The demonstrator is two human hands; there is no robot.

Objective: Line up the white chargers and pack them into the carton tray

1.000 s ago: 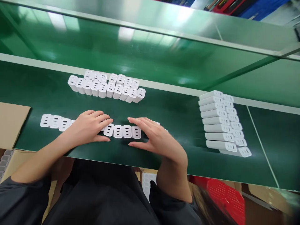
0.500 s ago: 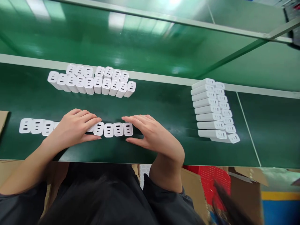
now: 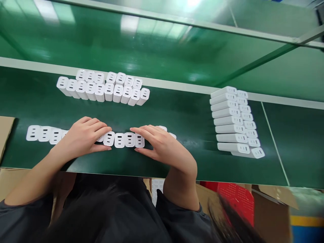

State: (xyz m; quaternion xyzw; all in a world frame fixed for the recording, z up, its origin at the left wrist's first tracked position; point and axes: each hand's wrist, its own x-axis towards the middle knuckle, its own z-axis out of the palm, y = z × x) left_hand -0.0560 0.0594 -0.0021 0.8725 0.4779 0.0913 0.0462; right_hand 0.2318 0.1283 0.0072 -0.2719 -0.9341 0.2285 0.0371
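A row of white multi-port chargers runs along the near part of the green bench, their port faces turned up. My left hand lies across the middle of this row, fingers behind it and thumb in front, hiding several chargers. My right hand grips at the row's right part, its fingertips at the back and its thumb at the front of a charger. Two more white edges peek out behind the right hand. At the row's left end, chargers show beyond my left hand.
Farther back stands a double row of white chargers, close to the bench's pale back rail. A stack of chargers lies on its side at the right. Cardboard sits at the left edge; a red crate is below the bench.
My right hand has moved slightly left, closing round the row's right part. Charger edges now show behind it. My left hand keeps its place on the row; the view has shifted a little.
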